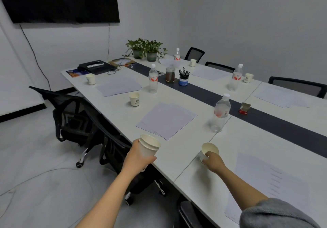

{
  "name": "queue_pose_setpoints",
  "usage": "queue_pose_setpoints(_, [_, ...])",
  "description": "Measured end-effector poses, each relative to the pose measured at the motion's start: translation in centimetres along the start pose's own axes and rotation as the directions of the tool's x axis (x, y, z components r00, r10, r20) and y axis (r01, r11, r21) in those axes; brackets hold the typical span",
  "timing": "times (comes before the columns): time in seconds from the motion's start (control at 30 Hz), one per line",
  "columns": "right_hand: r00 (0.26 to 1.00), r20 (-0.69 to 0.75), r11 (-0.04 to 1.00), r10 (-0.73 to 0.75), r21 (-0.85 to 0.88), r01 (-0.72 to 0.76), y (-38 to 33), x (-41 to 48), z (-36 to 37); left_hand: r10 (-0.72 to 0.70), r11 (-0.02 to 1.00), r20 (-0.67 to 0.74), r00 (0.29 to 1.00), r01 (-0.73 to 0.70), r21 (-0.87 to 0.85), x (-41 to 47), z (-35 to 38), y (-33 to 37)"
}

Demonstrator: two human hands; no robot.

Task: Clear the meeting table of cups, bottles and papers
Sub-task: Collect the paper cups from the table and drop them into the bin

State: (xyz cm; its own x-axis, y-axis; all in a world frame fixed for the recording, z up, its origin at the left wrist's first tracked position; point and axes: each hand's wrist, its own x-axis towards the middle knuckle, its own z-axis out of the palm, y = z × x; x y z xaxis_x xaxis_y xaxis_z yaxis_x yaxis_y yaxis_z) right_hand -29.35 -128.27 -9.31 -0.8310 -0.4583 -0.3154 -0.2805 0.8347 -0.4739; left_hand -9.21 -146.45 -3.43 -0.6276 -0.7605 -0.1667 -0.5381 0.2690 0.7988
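Observation:
My left hand point(137, 158) grips a stack of nested white paper cups point(148, 145) just above the near edge of the white meeting table point(235, 144). My right hand point(213, 161) holds another paper cup point(208, 150) that stands on the table. More cups stand further along: one point(134, 99) beside a paper stack point(166, 119), one point(91, 78) at the far left, two point(248, 78) point(193, 62) on the far side. Clear water bottles point(220, 113) point(153, 79) point(235, 77) point(177, 56) stand upright. Other paper sheets point(119, 86) point(270, 183) point(281, 96) point(208, 73) lie flat.
A dark strip point(265, 121) runs down the table's middle with a pen holder point(184, 79), a brown jar point(170, 74) and a small red box point(244, 108). Potted plants point(146, 50) and a black device point(98, 66) sit at the far end. Black chairs point(76, 114) line the left side.

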Motion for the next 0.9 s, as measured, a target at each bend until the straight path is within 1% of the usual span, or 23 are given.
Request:
queue_pose_setpoints(0.1, [0.998,-0.063,0.996,-0.001,0.085,0.006,-2.0,-0.3,-0.9,-0.002,1.000,-0.002,1.000,0.002,0.013,0.6,-0.8,-0.3])
queue_pose_setpoints(0.17, [0.991,-0.125,0.989,-0.046,0.134,0.063,-4.3,-0.8,-1.7,0.012,1.000,0.013,1.000,-0.013,0.023,1.1,-1.5,-0.6])
queue_pose_setpoints(0.23, [0.971,-0.209,0.974,-0.115,0.168,0.152,-7.1,-1.7,-2.6,0.030,0.999,0.022,0.999,-0.031,0.036,1.6,-2.1,-0.9])
queue_pose_setpoints(0.3, [0.937,-0.291,0.945,-0.195,0.200,0.259,-9.8,-2.8,-3.4,0.053,0.998,0.032,0.998,-0.054,0.037,1.9,-2.7,-0.9])
queue_pose_setpoints(0.4, [0.887,-0.355,0.867,-0.294,0.291,0.404,-13.1,-4.6,-4.1,0.086,0.995,0.056,0.995,-0.089,0.052,2.2,-3.5,-1.1])
queue_pose_setpoints(0.47, [0.862,-0.368,0.820,-0.348,0.326,0.470,-14.7,-5.7,-4.4,0.104,0.991,0.066,0.992,-0.109,0.074,2.4,-3.9,-1.1])
queue_pose_setpoints(0.57, [0.840,-0.356,0.770,-0.410,0.358,0.528,-16.5,-7.1,-4.3,0.118,0.989,0.072,0.990,-0.123,0.078,2.7,-4.7,-1.5])
queue_pose_setpoints(0.67, [0.832,-0.307,0.757,-0.463,0.351,0.551,-17.6,-8.1,-3.8,0.145,0.988,0.076,0.987,-0.149,0.047,2.8,-5.8,-2.0])
queue_pose_setpoints(0.77, [0.822,-0.268,0.756,-0.502,0.325,0.568,-18.3,-8.8,-3.2,0.169,0.985,0.077,0.983,-0.168,-0.029,2.4,-6.7,-1.9])
queue_pose_setpoints(0.9, [0.789,-0.219,0.747,-0.574,0.256,0.614,-19.2,-9.4,-2.2,0.232,0.969,0.075,0.970,-0.224,-0.108,1.8,-7.9,-1.9])
